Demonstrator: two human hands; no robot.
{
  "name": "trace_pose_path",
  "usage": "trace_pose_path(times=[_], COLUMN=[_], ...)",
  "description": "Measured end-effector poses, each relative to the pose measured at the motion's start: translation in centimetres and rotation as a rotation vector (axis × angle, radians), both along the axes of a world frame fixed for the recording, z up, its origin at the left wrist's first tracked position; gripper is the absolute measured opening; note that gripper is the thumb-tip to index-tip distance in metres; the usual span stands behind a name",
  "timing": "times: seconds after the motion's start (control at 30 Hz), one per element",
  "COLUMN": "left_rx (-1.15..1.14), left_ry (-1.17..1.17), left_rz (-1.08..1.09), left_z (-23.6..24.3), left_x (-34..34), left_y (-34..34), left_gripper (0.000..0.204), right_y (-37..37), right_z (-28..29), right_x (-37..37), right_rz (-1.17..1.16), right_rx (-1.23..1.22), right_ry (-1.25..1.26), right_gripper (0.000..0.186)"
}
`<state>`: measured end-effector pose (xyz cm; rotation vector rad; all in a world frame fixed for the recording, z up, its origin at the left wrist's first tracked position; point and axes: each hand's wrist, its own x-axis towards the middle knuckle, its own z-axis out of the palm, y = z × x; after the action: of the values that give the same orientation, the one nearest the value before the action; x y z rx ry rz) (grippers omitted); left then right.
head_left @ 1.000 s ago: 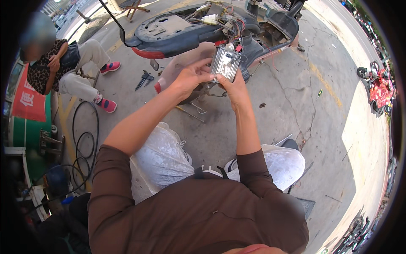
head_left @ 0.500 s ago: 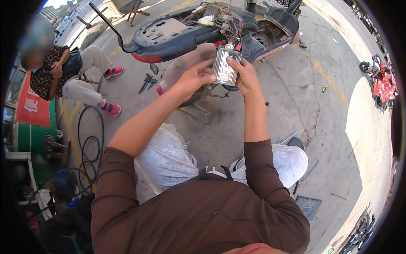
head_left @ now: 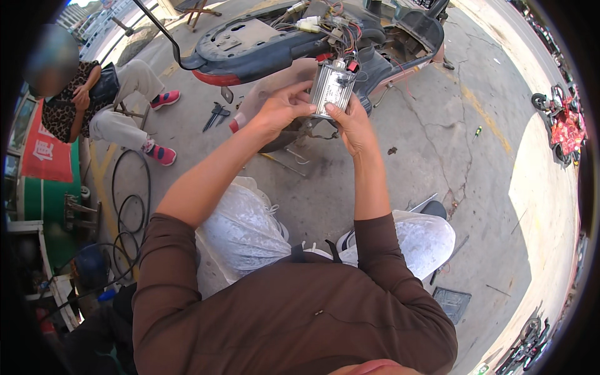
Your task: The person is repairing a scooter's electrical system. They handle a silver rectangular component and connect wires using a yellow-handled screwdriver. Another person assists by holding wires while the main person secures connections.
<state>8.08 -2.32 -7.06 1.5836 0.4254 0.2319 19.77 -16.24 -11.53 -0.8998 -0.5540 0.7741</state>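
Between my two hands is a silver, ribbed metal controller box (head_left: pixel 332 87) with a label on its face. My left hand (head_left: pixel 284 112) grips its left edge, thumb at the lower corner. My right hand (head_left: pixel 354 125) holds the lower right side, its thumb lying on the bottom of the face. From the box's top end, a bundle of coloured wires and connectors (head_left: pixel 340 31) runs up into the opened scooter (head_left: pixel 262 56). A red connector (head_left: pixel 353 65) sits at the box's upper right corner. The fingers behind the box are hidden.
A seated person (head_left: pixel 94 100) is at the left. Pliers-like tools (head_left: pixel 215 117) and a thin rod (head_left: pixel 284 165) lie on the concrete below the scooter. A black hose (head_left: pixel 131 206) coils at left. A small green-handled tool (head_left: pixel 478 132) and a dark flat panel (head_left: pixel 452 304) lie at right.
My right hand has slid down the box, its thumb moving from the upper face to the bottom edge. The box has shifted slightly left, and my left hand moved a little with it.
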Motion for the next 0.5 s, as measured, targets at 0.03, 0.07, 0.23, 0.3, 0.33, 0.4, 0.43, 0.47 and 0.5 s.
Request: trace_pose_path(times=[0.03, 0.07, 0.23, 0.3, 0.33, 0.4, 0.43, 0.47, 0.5], left_rx=[0.008, 0.016, -0.003, 0.002, 0.012, 0.029, 0.025, 0.020, 0.017], left_ry=[-0.003, -0.006, -0.003, 0.007, -0.008, -0.037, -0.030, -0.023, -0.018], left_rz=[-0.006, -0.013, -0.026, -0.031, -0.046, -0.075, -0.087, -0.100, -0.113], left_z=[0.1, 0.2, 0.4, 0.5, 0.4, -0.1, -0.1, 0.1, 0.2], left_x=[0.0, 0.1, 0.2, 0.2, 0.3, 0.4, 0.2, 0.1, -0.1], left_y=[0.1, 0.2, 0.1, 0.2, 0.3, 1.0, 1.1, 1.3, 1.4], left_gripper=[0.063, 0.063, 0.062, 0.061, 0.062, 0.062, 0.062, 0.062, 0.062], right_y=[-0.2, -0.4, -2.4, -3.1, -3.4, -3.6, -3.3, -3.1, -2.9], right_z=[-0.3, -0.5, 1.5, 1.3, 0.9, 0.3, 1.1, 1.6, 1.7], right_x=[-0.2, -0.4, 0.2, 1.1, 1.8, 1.8, 0.4, -0.7, -1.1], right_rz=[0.014, 0.029, -0.079, -0.163, -0.194, -0.340, -0.451, -0.559, -0.589], right_rx=[-0.029, -0.058, -0.267, -0.437, -0.535, -0.539, -0.441, -0.335, -0.323], right_ry=[0.006, 0.013, -0.049, -0.173, -0.293, -0.592, -0.766, -0.938, -0.979], right_gripper=[0.059, 0.060, 0.046, 0.037, 0.033, 0.030, 0.031, 0.032, 0.034])
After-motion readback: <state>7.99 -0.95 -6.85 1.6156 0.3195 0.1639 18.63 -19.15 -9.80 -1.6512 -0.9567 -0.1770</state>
